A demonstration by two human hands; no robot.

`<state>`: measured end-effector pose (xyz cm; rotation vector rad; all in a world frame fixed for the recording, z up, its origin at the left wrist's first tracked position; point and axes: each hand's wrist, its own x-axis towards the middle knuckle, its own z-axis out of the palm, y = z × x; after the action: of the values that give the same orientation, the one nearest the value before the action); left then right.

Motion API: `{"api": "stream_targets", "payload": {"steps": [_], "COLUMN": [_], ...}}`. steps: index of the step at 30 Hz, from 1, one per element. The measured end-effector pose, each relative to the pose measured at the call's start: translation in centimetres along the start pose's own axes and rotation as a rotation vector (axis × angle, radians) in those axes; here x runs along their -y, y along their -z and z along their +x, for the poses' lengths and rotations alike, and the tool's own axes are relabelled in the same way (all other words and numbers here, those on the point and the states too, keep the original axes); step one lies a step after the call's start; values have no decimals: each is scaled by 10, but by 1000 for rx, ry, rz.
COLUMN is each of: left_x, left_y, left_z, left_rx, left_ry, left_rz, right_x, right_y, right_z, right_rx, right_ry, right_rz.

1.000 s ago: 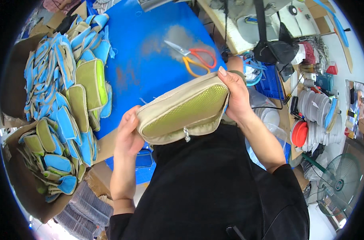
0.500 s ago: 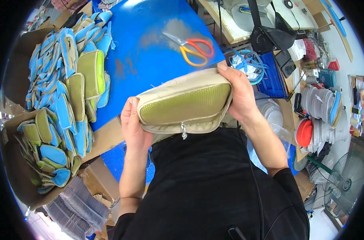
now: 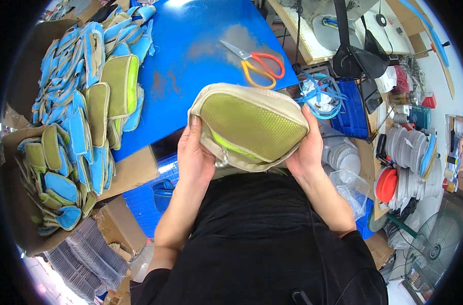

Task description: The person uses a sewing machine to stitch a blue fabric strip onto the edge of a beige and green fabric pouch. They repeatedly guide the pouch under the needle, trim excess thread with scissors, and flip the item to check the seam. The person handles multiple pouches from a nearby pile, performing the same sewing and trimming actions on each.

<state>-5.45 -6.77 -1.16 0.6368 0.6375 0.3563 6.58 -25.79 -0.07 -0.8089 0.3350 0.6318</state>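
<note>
Between my two hands is a beige zippered pouch with an olive-green mesh panel facing up and a strip of bright green at its partly open lower edge. My left hand grips its left end, the thumb on the front and the fingers beneath. At the right end my right hand holds it, thumb by the upper corner. A silvery zipper pull hangs at the pouch's lower left. Beyond it, scissors with red and orange handles lie on the blue table.
Blue and olive sewn pouch pieces are heaped along the left, some in a cardboard box. A round blue basket with scraps stands right of the table. Rolls of white tape and a fan are farther right.
The pouch has turned and tilted, so its mesh panel faces up more fully. A bright green strip now shows at its lower edge. My left hand has shifted right and inward.
</note>
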Motion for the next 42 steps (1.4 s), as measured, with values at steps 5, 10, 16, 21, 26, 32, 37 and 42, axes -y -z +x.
{"api": "stream_targets", "payload": {"steps": [5, 10, 16, 21, 26, 32, 37, 42], "left_x": [-9, -10, -31, -34, -30, -38, -50, -62], "left_y": [-5, -14, -11, -15, -7, 14, 25, 58], "left_z": [-27, -37, -37, -44, -49, -35, -26, -10], "left_rx": [227, 374, 486, 449, 383, 249, 254, 285], "left_ry": [292, 253, 215, 152, 93, -2, 33, 85], "left_rz": [-361, -306, -130, -113, -217, -300, -449, -287], "right_x": [17, 21, 31, 26, 15, 15, 9, 17], "right_y": [18, 36, 20, 12, 1, -30, -44, -40], "right_z": [43, 51, 39, 47, 45, 35, 28, 38], "right_rx": [-177, -60, 176, 132, 172, 231, 284, 367], "right_ry": [-64, -67, -37, -67, -103, -59, 25, 15], "right_rz": [126, 172, 88, -8, -62, -138, -298, -314]}}
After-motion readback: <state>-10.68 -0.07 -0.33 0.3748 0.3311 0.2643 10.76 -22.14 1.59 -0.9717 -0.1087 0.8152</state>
